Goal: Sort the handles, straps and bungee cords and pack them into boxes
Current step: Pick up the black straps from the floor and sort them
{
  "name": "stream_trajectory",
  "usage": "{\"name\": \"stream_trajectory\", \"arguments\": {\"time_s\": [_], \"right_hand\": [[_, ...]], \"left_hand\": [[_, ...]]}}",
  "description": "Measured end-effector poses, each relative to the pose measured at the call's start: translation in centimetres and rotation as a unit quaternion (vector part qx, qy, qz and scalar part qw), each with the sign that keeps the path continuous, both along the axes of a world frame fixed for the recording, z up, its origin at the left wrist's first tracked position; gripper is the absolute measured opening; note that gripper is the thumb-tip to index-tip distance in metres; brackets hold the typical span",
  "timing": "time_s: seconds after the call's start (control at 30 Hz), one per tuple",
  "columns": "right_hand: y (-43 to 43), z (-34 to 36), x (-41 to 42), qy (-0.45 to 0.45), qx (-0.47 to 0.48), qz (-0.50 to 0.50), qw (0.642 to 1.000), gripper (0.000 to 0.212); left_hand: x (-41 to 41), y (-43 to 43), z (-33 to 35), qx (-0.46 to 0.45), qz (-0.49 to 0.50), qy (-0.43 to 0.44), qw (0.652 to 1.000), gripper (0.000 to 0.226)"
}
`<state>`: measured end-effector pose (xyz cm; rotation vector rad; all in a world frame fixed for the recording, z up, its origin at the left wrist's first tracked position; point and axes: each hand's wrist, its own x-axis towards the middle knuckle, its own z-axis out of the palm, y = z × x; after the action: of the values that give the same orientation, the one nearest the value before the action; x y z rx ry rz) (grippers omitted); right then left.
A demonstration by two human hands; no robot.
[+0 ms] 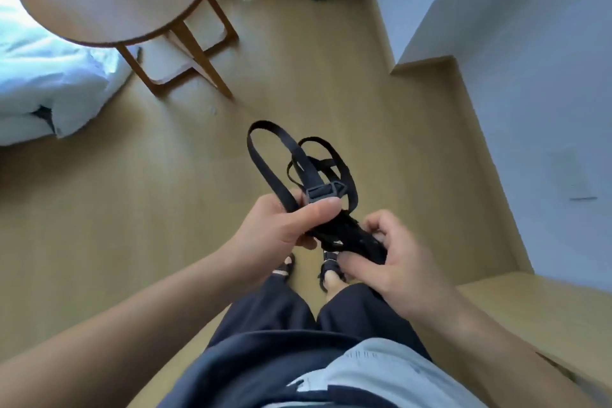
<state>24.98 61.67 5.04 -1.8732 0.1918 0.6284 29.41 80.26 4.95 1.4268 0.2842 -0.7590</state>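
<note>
Curled grips of left hand [281,228] and right hand [397,262] hold black straps [347,237], seemingly tangled.

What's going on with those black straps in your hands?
A person stands on the wooden floor, holding a tangle of black straps in both hands. The left hand grips it by the plastic buckle, loops poking up; the right hand holds the bunched end. No box is in view, so nothing looks packed yet.
</note>
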Motion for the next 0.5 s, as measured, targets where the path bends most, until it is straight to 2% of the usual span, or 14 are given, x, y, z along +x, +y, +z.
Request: {"name": "stream_trajectory", "arguments": {"time_s": [0.13,0.23,0.4,0.5], "right_hand": [[1.6,2.7,-3.8,-0.039,-0.009,-0.055,0.998,0.025],[3.0,2.9,-6.5,-0.053,-0.001,-0.105,0.993,0.003],[4.5,3.9,-9.9,-0.073,-0.015,-0.187,0.979,0.014],[4.5,4.7,-12.0,-0.064,-0.024,-0.227,0.972,0.031]], "left_hand": [[-1.6,1.2,1.9,-0.029,-0.051,0.009,0.998,0.037],[-2.3,2.4,2.3,-0.047,-0.094,0.007,0.994,0.037],[-2.4,3.5,2.0,-0.049,-0.172,0.033,0.983,0.019],[-1.8,3.3,2.0,-0.012,-0.219,-0.013,0.976,0.008]]}}
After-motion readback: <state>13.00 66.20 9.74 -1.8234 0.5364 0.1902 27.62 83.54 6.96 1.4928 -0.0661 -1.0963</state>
